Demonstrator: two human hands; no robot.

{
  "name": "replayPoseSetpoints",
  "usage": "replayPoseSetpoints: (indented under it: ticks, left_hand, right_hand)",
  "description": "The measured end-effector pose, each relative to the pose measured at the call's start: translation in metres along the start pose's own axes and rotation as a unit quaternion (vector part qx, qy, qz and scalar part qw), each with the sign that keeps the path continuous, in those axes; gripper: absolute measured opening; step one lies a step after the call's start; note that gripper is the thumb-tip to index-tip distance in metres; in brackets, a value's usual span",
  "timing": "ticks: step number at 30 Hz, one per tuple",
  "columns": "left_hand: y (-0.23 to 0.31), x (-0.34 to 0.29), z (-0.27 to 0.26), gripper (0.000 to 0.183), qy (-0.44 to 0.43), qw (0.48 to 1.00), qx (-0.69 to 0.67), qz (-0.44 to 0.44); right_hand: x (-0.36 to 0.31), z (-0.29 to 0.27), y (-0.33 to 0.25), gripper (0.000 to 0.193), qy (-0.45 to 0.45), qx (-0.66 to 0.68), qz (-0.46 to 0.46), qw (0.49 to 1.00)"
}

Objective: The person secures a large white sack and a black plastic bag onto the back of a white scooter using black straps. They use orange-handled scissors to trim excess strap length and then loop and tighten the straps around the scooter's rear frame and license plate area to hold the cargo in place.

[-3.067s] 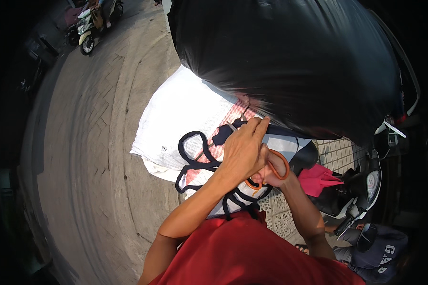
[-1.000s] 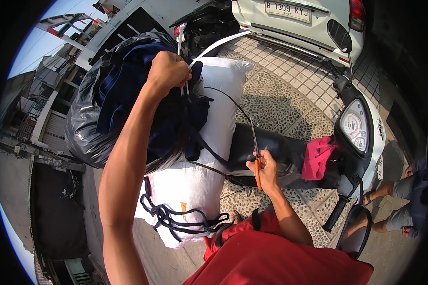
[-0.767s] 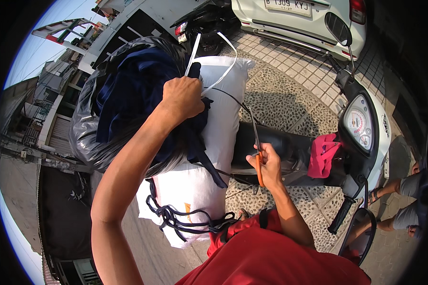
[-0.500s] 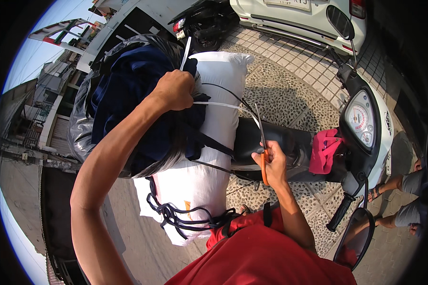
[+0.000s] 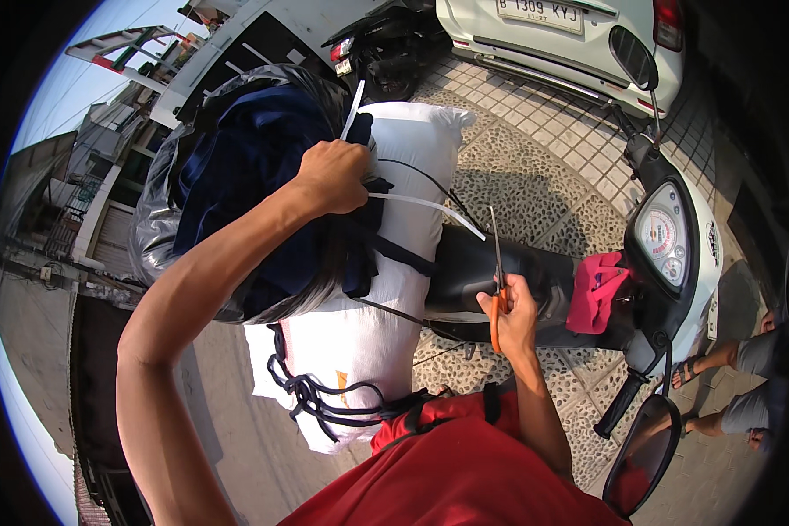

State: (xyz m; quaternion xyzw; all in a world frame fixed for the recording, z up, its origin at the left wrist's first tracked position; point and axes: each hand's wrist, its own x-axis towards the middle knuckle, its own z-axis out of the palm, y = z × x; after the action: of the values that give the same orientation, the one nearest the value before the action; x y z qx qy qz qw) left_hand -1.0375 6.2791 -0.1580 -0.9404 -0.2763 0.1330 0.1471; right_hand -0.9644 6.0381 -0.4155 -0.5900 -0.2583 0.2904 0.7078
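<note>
My left hand [image 5: 335,175] is closed in a fist over the bundle, gripping a thin white strip [image 5: 425,203]. One end sticks up past the fist; the other reaches right over the seat and hangs free. In my right hand [image 5: 519,317] is a pair of scissors [image 5: 497,302] with orange handles, its blades pointing away from me just right of the strip's loose end, apart from it. Below my left hand lies dark blue cloth [image 5: 245,167] in a black plastic bag [image 5: 153,237]. The bundle rests against a white sack [image 5: 351,342] across the motorbike seat [image 5: 473,272].
Dark cords [image 5: 316,394] are knotted on the sack's near side. Pink cloth [image 5: 598,294] hangs near the handlebar, beside the dashboard [image 5: 664,228]. Beyond stand a white car [image 5: 552,53] and another motorbike [image 5: 390,61]. A person's legs [image 5: 719,359] show at the right.
The scissors have drawn away from the white strip's loose end, toward the right and nearer me. My left fist keeps its hold on the strip. The whole view has shifted slightly.
</note>
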Motion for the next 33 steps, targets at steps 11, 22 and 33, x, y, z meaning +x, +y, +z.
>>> replayPoseSetpoints:
  ticks: [11, 22, 33]
  left_hand:
    - [-0.033, -0.009, -0.014, 0.028, -0.009, 0.682, -0.704, -0.198]
    - [-0.019, 0.001, -0.04, 0.037, -0.019, 0.816, -0.56, -0.142]
    - [0.003, -0.028, -0.035, 0.024, 0.191, 0.981, -0.011, -0.021]
  right_hand:
    - [-0.002, 0.008, 0.003, 0.038, 0.0, -0.023, 0.021, 1.0]
    - [0.018, 0.024, -0.019, 0.037, 0.002, 0.044, -0.05, 0.998]
    - [0.048, 0.074, -0.066, 0.041, -0.056, 0.17, -0.011, 0.984]
